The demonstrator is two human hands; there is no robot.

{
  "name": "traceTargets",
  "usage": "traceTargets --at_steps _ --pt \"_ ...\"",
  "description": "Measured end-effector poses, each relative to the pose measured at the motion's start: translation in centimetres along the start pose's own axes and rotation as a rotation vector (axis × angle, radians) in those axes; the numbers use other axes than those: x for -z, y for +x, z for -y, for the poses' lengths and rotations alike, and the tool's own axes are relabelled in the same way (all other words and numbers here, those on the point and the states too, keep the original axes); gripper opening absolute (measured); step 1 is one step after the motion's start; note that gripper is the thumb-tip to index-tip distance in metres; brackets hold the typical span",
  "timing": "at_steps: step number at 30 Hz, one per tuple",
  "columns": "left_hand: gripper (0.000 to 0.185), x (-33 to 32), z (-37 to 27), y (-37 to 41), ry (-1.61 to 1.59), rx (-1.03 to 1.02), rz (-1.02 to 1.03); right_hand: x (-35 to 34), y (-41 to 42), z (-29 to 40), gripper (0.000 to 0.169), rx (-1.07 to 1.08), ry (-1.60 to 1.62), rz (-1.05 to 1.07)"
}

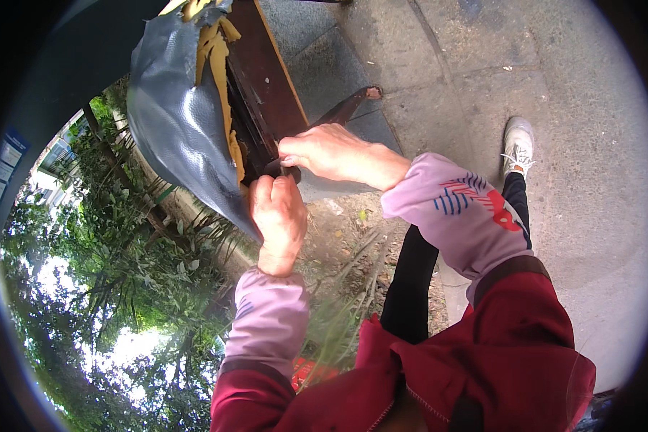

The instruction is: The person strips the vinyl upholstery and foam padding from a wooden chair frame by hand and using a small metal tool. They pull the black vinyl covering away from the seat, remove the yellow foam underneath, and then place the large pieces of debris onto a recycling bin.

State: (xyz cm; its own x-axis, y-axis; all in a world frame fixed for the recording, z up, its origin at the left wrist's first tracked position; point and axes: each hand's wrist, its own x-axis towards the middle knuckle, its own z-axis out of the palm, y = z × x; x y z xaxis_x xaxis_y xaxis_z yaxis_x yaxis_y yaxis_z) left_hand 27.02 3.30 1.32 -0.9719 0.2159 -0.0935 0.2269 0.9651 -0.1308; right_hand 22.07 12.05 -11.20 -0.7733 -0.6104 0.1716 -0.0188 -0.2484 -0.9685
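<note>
A piece of furniture with a dark wooden frame [264, 81] stands before me, its dark grey leather-like cover [178, 119] partly pulled away. Torn yellow foam [216, 65] shows along the cover's edge. My left hand [279, 208] is closed at the frame's lower corner, beside the pointed end of the cover; what lies in its fingers is mostly hidden. Just right of it, my right hand [343, 154] pinches something small and dark at the same corner, too hidden to name. Both forearms wear pink sleeve covers.
A curved wooden leg [351, 105] juts out over grey paving tiles [324, 70]. Concrete pavement [583, 162] lies to the right, with my white shoe [518, 143] on it. Leafy shrubs [162, 259] and a low kerb border the left; dry stalks [362, 259] lie on soil below my hands.
</note>
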Motion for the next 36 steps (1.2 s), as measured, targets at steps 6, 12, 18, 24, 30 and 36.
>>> traceTargets --at_steps 6,12,18,24,30,36 --pt "0.012 0.4 0.0 -0.7 -0.012 -0.033 0.033 -0.3 -2.2 -0.8 0.009 -0.022 -0.015 -0.008" --pt "0.014 0.6 0.3 -1.0 -0.040 -0.088 -0.007 -1.5 -1.7 -0.9 0.006 0.088 -0.065 -0.076" --pt "0.015 1.3 0.4 -1.7 -0.035 -0.137 0.010 -2.9 -1.7 -1.2 0.007 0.134 -0.073 -0.182" --pt "0.017 2.2 0.5 -2.6 -0.071 -0.152 0.057 -3.4 -3.0 -1.5 0.010 0.143 -0.051 -0.290" --pt "0.017 1.8 0.7 -2.9 -0.067 -0.194 0.082 -4.6 -5.2 -2.2 0.010 -0.033 -0.013 -0.230" --pt "0.019 0.9 -0.3 -2.7 -0.067 0.042 0.044 -4.8 -10.1 -2.2 0.015 -0.341 0.209 -0.376"
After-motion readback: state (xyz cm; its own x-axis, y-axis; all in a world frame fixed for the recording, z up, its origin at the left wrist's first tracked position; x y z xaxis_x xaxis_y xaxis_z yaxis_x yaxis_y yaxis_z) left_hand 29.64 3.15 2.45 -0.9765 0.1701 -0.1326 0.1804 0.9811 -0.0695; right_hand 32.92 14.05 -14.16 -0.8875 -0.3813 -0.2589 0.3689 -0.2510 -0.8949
